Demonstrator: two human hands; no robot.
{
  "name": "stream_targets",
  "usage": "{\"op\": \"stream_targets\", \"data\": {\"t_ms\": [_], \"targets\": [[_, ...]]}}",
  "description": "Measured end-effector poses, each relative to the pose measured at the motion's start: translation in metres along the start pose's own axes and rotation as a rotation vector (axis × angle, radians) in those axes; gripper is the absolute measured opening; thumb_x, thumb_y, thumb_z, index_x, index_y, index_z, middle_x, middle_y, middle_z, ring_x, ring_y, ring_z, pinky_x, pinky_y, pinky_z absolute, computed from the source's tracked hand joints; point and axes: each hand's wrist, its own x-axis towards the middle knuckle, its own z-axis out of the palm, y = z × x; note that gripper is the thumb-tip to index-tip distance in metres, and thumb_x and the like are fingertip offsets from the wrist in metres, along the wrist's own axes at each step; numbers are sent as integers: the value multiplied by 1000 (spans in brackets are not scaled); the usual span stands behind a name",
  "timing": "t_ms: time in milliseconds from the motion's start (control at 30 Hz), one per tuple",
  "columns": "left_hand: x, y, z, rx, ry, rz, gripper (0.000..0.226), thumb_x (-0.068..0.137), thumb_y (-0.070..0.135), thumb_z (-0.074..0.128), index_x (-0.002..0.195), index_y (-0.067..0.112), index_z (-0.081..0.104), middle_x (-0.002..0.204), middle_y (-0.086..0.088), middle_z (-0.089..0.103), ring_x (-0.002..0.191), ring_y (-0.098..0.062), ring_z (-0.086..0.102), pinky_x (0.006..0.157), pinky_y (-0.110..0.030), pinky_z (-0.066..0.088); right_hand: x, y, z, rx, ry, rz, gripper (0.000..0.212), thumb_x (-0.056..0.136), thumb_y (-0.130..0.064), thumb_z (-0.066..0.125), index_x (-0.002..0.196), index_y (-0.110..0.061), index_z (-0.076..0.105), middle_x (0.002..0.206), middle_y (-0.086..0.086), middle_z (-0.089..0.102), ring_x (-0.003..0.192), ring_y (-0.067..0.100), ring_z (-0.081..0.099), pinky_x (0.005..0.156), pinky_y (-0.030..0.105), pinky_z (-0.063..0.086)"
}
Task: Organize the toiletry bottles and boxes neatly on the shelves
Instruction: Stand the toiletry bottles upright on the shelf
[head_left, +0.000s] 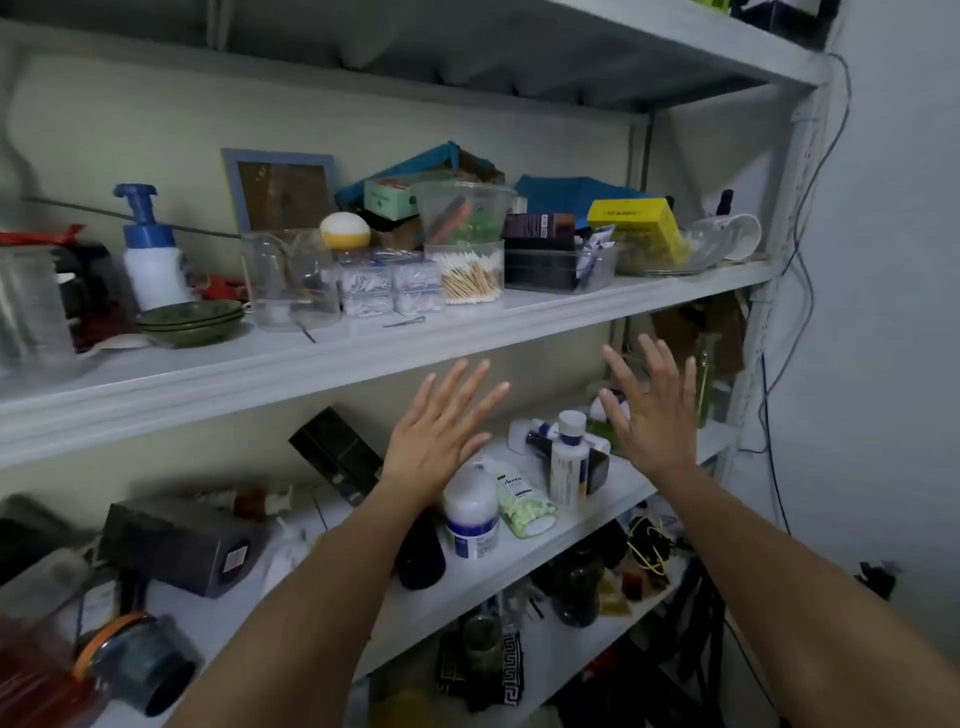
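Both hands are up with fingers spread wide, holding nothing: left hand (441, 436) and right hand (649, 415) hover in front of the middle shelf (509, 569). The upper shelf (311, 358) runs just above the fingertips. A dark box (182, 545) lies well left of the left hand, with a fat white bottle (470, 512) just under it. A slim white-capped bottle (569, 457) stands between the hands, and a pouch of green tablets (524, 506) is beside that.

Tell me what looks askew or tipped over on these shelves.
On the middle shelf the black box leans tilted at the back, and the pouch of green tablets lies flat beside the white bottle. On the upper shelf the yellow box sits slanted rather than flat.
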Motion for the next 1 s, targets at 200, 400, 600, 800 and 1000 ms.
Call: {"op": "stream_targets", "data": {"t_ms": [200, 400, 600, 800, 1000], "targets": [[18, 22, 33, 6, -73, 144, 61, 97, 49, 16, 152, 28, 1, 159, -3, -3, 147, -23, -8, 117, -41, 3, -3, 39, 24, -38, -42, 52, 53, 95, -50, 24, 145, -34, 26, 152, 9, 24, 141, 28, 18, 116, 53, 8], [41, 42, 66, -35, -144, 180, 61, 97, 50, 18, 152, 26, 5, 158, -5, 12, 146, -21, 5, 117, -41, 10, -5, 75, 55, 8, -115, 110, 54, 96, -55, 11, 145, -35, 26, 151, 8, 27, 142, 27, 19, 116, 51, 7], [70, 68, 97, -99, -238, 141, 60, 96, 52, 13, 150, 27, 10, 156, -5, 23, 145, -22, 16, 117, -44, 20, 1, 113, 85, 7, -175, 139, 57, 95, -57, 6, 145, -36, 24, 151, 6, 25, 141, 26, 19, 116, 48, 3], [115, 97, 115, -137, -262, -7, 62, 96, 53, 15, 151, 27, 9, 158, -4, 14, 145, -21, 14, 116, -40, 10, 19, 155, 101, 8, -190, 155, 60, 94, -57, 5, 145, -35, 26, 151, 8, 26, 141, 25, 16, 115, 45, -1], [139, 130, 129, -173, -303, -67, 62, 97, 53, 10, 151, 25, -3, 157, -5, 19, 144, -22, 15, 116, -41, 14, 11, 194, 113, 24, -197, 219, 61, 94, -56, 5, 145, -32, 29, 149, 10, 28, 140, 28, 20, 114, 55, 13]]}}
